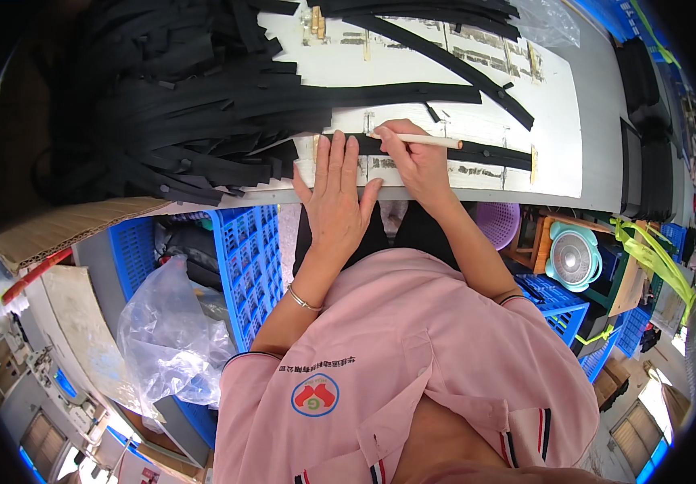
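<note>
My left hand (333, 181) lies flat, fingers stretched out, on a black fabric strip (497, 155) near the table's front edge. My right hand (422, 165) is closed round a white pencil (432, 140). The pencil lies slanted low over the strip, its tip to the left, close to my left fingers. Beneath the strip is a white board (558, 153) with dark marks and small yellowish pieces stuck on it. More black strips (412, 93) lie across the board's far part. Some carry small black tabs.
A large heap of black strips (162, 105) fills the table's left side, beside a cardboard box flap (81, 230). Black cases (646, 149) stand at the right edge. Below are blue crates (247, 270), a clear plastic bag (174, 339), a purple basket (497, 224) and a turquoise fan (574, 256).
</note>
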The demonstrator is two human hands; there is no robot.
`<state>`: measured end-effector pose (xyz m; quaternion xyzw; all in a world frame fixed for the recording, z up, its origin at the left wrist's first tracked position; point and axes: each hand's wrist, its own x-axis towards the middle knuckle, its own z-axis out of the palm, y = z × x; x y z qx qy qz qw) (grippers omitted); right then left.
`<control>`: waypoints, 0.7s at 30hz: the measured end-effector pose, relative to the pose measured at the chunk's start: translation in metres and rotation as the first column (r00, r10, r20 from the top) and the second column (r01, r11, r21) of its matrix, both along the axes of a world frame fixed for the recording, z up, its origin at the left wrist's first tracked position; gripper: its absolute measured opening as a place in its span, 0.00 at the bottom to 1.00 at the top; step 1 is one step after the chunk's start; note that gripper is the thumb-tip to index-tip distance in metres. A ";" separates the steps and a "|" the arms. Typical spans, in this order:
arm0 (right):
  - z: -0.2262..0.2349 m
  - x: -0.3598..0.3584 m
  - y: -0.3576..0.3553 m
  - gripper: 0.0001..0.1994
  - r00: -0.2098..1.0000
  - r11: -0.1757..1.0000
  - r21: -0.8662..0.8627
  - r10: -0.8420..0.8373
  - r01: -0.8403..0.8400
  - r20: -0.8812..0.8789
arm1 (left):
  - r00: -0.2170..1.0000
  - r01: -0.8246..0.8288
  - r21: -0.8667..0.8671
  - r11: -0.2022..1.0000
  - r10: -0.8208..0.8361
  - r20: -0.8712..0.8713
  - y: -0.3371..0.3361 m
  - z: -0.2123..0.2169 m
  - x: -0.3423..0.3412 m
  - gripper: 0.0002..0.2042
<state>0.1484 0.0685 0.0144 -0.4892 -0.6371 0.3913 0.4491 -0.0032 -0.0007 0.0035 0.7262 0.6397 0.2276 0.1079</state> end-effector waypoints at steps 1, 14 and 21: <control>-0.001 -0.001 0.000 0.08 1.000 1.000 -0.002 -0.002 0.002 0.001 | 1.000 0.002 0.005 1.000 -0.002 -0.001 0.000 0.000 0.000 0.35; -0.004 0.007 -0.004 0.07 0.997 0.997 -0.020 0.076 -0.076 -0.007 | 1.000 0.005 0.003 1.000 -0.005 -0.026 0.001 -0.001 0.002 0.34; 0.001 0.023 -0.007 0.08 0.993 0.996 -0.032 0.080 -0.083 -0.088 | 0.999 0.010 -0.027 1.000 -0.011 -0.043 0.000 -0.001 0.001 0.34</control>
